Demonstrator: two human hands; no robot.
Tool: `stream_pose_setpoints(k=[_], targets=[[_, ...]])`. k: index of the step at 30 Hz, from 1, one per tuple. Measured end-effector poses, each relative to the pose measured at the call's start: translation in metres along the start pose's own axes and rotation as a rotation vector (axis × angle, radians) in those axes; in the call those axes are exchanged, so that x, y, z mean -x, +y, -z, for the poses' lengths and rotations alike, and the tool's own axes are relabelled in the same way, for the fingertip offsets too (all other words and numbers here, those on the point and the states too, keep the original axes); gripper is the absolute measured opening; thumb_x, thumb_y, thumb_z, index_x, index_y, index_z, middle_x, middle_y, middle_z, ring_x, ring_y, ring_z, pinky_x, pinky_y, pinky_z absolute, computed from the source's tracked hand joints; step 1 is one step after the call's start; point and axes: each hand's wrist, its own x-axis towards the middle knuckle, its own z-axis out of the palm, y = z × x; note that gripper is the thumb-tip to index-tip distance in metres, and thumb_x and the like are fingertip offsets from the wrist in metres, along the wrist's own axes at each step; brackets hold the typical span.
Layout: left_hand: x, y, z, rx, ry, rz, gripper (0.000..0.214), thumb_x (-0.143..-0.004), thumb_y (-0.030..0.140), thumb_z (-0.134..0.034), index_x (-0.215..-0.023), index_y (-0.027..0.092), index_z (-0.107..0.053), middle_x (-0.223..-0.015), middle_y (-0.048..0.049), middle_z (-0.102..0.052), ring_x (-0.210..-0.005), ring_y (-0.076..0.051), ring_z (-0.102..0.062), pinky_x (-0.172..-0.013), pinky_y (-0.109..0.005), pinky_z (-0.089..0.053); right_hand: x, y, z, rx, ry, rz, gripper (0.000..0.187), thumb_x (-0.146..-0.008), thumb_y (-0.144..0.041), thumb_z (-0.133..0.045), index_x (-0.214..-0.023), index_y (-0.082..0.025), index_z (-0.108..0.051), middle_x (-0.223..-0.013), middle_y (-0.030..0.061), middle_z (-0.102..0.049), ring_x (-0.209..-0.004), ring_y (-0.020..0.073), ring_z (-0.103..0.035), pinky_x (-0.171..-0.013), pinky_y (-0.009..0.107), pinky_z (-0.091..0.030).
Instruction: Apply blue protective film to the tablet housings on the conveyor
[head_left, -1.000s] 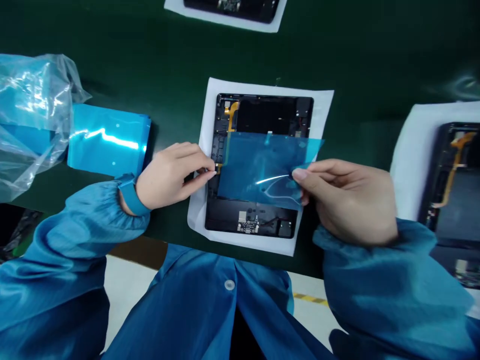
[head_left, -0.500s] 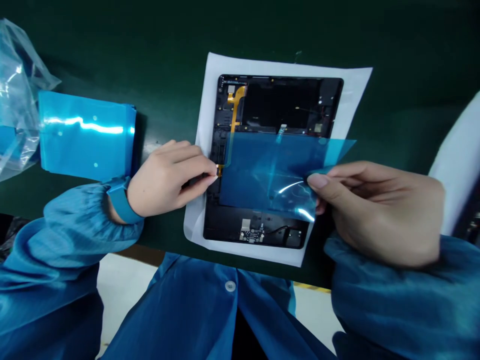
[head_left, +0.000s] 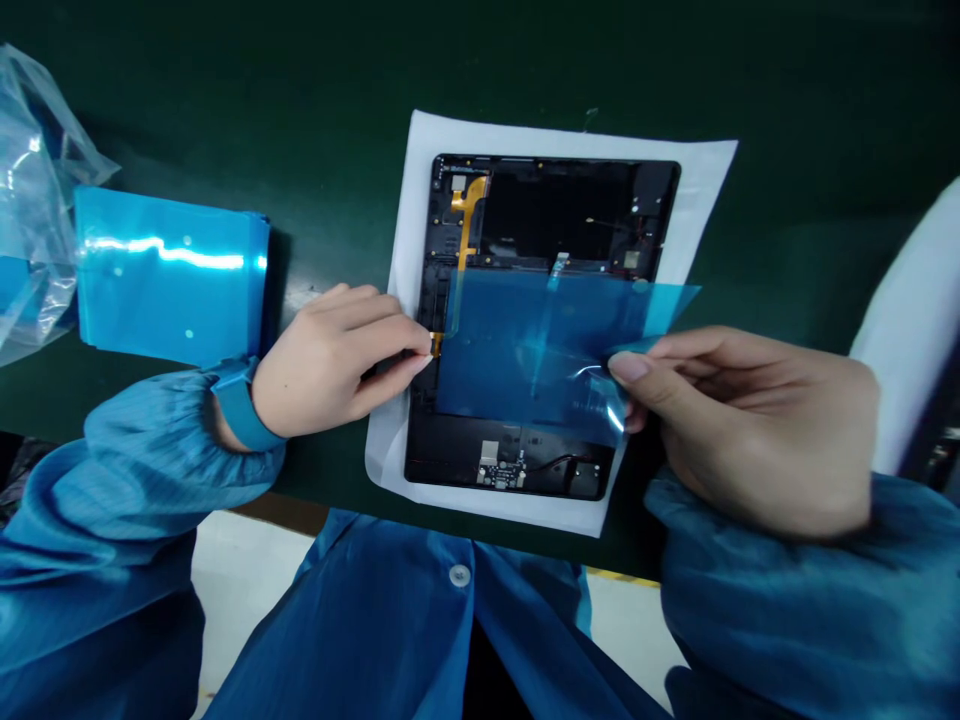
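You're apparently positioning the blue film [head_left: 517, 345] over the open tablet [head_left: 555, 210] mid-frame — right fingers [head_left: 631, 367] pinching its right edge, left fingers [head_left: 401, 336] nearly closed at the tablet's left side, grip unclear — likely calling for careful alignment next.

Translucent blue film [head_left: 502, 345], right edge bent, over middle of open black tablet [head_left: 547, 215].

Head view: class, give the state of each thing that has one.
Blue film: overlapping device, bent at right
Right hand: pinching film's right side
Left hand: finger and thumb nearly meeting
Device: open, interior exposed
White sheet: spread beneath device
Film stack: piled
Clear bag: crumpled, partly out of frame
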Motion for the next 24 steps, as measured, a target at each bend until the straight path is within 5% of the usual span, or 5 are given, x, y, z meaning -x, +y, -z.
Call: stream_pose_setpoints(k=[24], targets=[[0.001, -0.002, -0.002, -0.044, 0.082, -0.119, 0.011, -0.1, 0.026, -0.059, -0.097, 0.018, -0.066, -0.087, -0.0025, -0.07, -0.076, -0.016, -0.062, -0.069, -0.031, -0.048, -0.007, -0.01, -0.002, 0.056, -0.078, -0.08, 0.02, -0.078, -0.036, -0.083, -0.08, -0.017, -0.074, -0.053, -0.0015, -0.064, -0.042, 0.0106, -0.057, -0.045, 0.022, -0.052]])
